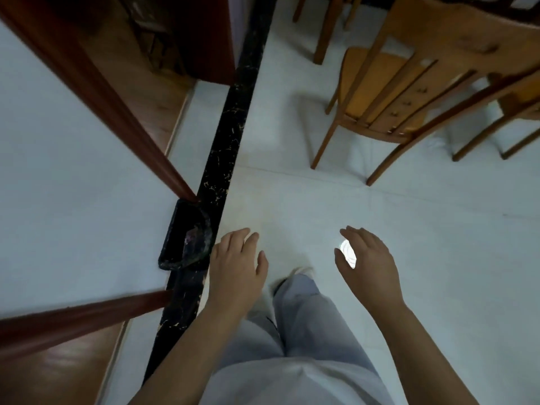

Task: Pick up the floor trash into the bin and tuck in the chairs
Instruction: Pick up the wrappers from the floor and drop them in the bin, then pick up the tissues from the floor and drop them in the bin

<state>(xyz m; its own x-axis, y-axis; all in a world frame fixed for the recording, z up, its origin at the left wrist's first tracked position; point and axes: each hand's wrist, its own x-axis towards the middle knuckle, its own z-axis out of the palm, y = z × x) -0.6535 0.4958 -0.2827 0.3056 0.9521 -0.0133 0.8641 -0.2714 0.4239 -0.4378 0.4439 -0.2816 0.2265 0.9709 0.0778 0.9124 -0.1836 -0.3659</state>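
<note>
- The left hand [238,264] is hovering empty, fingers relaxed and apart, just beside the black bin [184,238].
- The right hand [366,258] is curving around a bright white disc [347,252]; I cannot tell whether it is gripping it.
- The disc is looking thin, light and flimsy, so pinching its rim should suit.
- The wooden chair [380,92] is standing well apart.

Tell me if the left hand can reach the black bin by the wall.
Probably yes. The left hand hangs open right beside the black bin, nothing shows between them, and the bin's mouth looks uncovered.
</note>
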